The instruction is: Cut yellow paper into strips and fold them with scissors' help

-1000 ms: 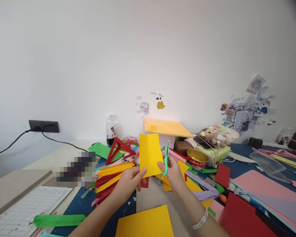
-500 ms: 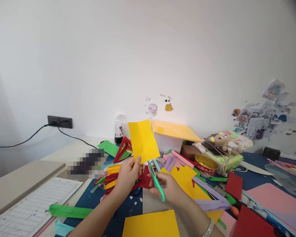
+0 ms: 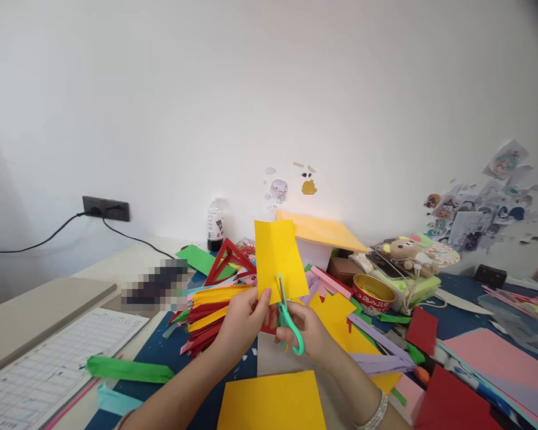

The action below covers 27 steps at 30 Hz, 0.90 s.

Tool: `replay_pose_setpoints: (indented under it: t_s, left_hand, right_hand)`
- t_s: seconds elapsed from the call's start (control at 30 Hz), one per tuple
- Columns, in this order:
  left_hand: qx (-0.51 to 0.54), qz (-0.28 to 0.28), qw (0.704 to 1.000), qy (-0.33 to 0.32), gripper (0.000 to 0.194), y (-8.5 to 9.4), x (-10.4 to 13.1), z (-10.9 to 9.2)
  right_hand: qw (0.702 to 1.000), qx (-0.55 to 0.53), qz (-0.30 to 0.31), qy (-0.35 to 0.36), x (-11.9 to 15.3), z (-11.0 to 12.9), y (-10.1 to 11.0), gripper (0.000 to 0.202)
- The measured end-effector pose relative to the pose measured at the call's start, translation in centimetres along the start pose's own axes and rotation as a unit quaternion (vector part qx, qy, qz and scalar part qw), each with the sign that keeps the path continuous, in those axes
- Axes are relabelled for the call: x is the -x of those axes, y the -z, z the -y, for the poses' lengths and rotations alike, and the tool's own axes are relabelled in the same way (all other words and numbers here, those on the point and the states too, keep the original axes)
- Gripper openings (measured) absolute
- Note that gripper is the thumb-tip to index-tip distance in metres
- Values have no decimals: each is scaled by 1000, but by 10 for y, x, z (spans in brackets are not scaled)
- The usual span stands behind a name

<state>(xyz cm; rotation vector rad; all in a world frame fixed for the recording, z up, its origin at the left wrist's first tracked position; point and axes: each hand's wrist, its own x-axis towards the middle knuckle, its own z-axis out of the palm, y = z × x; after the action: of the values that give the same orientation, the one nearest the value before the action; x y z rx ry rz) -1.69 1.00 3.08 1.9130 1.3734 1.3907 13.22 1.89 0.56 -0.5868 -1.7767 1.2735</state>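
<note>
My left hand (image 3: 244, 316) pinches the lower left edge of a yellow sheet of paper (image 3: 280, 254), which stands upright and has a faint fold line down it. In my right hand (image 3: 309, 331) is a pair of green-handled scissors (image 3: 291, 328). Their blades point up and overlap the sheet's lower edge, right of my left thumb. Below both hands a second yellow sheet (image 3: 271, 403) lies flat on the desk. Cut yellow paper (image 3: 336, 319) with a notched edge lies just right of my right hand.
Bundled red and yellow paper strips (image 3: 210, 313) lie left of my hands. At the back stand a bottle (image 3: 216, 224) and a white box with an orange lid (image 3: 327, 233). Rightward are a red-gold tin (image 3: 373, 295), a plush bear (image 3: 406, 254) and a red sheet (image 3: 455, 403).
The yellow sheet and my left hand have moved right. The scissors have come up to the sheet, their blades now over its lower edge. The view has shifted slightly.
</note>
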Motion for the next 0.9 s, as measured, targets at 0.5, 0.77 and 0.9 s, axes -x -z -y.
replay_pose_setpoints:
  t_s: [0.5,0.77,0.9]
  left_hand:
    - [30,11,999,2,48,1,-1,-1]
    - [34,17,999,2,49,1,-1,-2]
    - [36,19,999,2,48,2,-1,-3]
  right_hand:
    - [999,-1,-33,-2,-1,-1,-2,32]
    - [999,-10,-40,-4,-1,1,-5,29]
    - [999,-10,-41,-3,-1,0,-5,30]
